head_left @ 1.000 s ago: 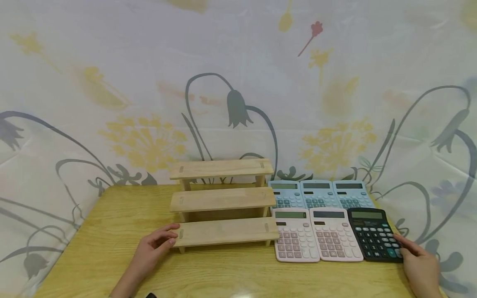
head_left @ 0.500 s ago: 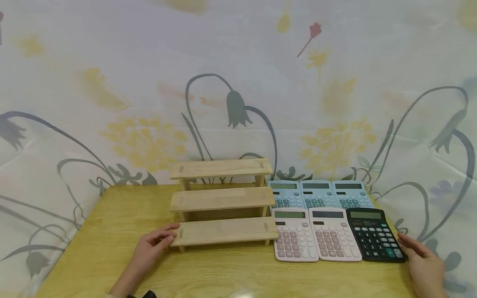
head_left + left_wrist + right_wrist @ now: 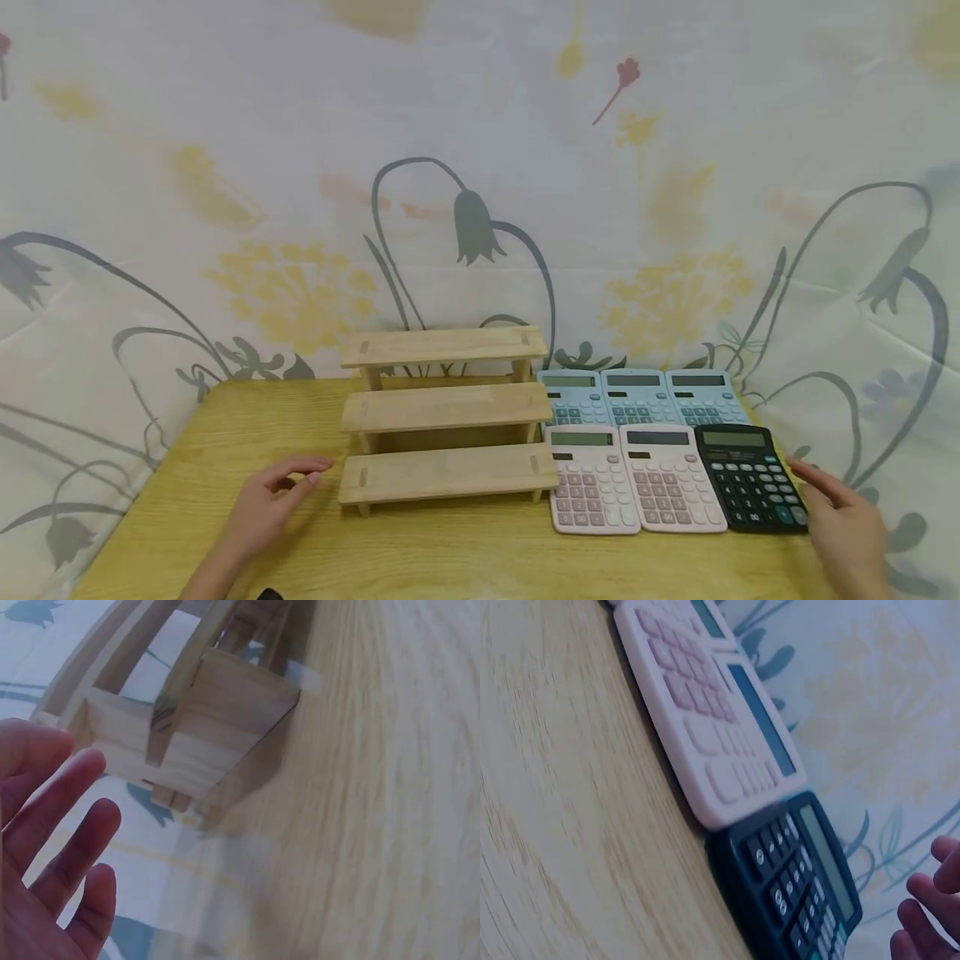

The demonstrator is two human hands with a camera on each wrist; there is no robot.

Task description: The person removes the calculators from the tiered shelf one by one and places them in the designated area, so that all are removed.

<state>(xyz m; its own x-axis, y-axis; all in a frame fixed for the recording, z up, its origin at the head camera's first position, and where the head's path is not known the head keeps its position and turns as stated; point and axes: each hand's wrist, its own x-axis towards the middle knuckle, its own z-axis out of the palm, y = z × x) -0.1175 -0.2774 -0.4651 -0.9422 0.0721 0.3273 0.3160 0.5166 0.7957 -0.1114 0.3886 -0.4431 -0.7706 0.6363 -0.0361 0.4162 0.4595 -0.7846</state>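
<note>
My left hand (image 3: pixel 266 504) hovers just left of a three-tier wooden shelf (image 3: pixel 450 473), apart from it, its fingers loosely bent and holding nothing. In the left wrist view its fingers (image 3: pixel 90 840) are spread near the end of the shelf (image 3: pixel 232 697). On the right, my right hand (image 3: pixel 847 525) is beside the right edge of a black calculator (image 3: pixel 750 483). The right wrist view shows its fingers (image 3: pixel 922 900) apart from the black calculator (image 3: pixel 780 885); the thumb is hidden there. Two pink calculators (image 3: pixel 592 492) lie left of the black one.
Behind the pink and black calculators lies a row of three light blue calculators (image 3: pixel 636 398), close to the shelf's right end. Everything stands on a yellow wood-grain table (image 3: pixel 450 558). A flower-patterned cloth (image 3: pixel 300 167) hangs behind and beside the table.
My left hand has come off the front left end of the shelf and moved left. My right hand stays beside the black calculator. The head view has tilted slightly.
</note>
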